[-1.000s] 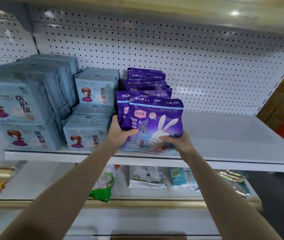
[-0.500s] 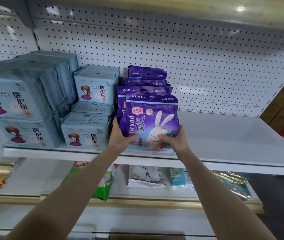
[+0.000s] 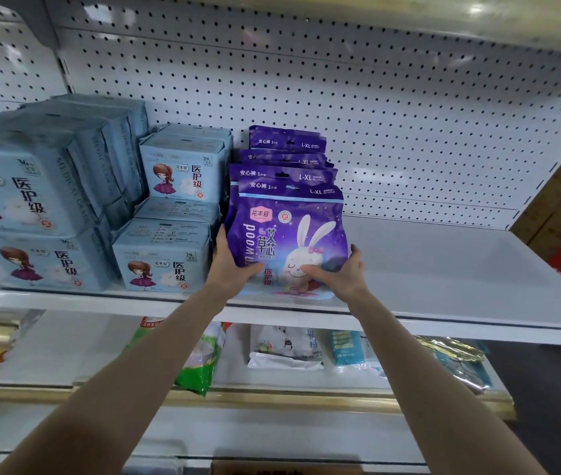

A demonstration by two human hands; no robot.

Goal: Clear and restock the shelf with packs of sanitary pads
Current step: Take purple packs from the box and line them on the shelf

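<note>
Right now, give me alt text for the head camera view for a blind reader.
Left hand and right hand hold a purple rabbit pack upright at the front of a white shelf, more purple packs lined behind it. Light blue packs are stacked to its left.

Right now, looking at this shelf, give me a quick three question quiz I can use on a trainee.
1. True or false: the left hand and the right hand both hold the front purple pack.
2. What stands directly left of that pack? A) glass jars B) light blue packs C) bottles
3. Fill in: the size printed on the front purple pack's top strip is ___.
Key: 1 true; 2 B; 3 L-XL.
</note>
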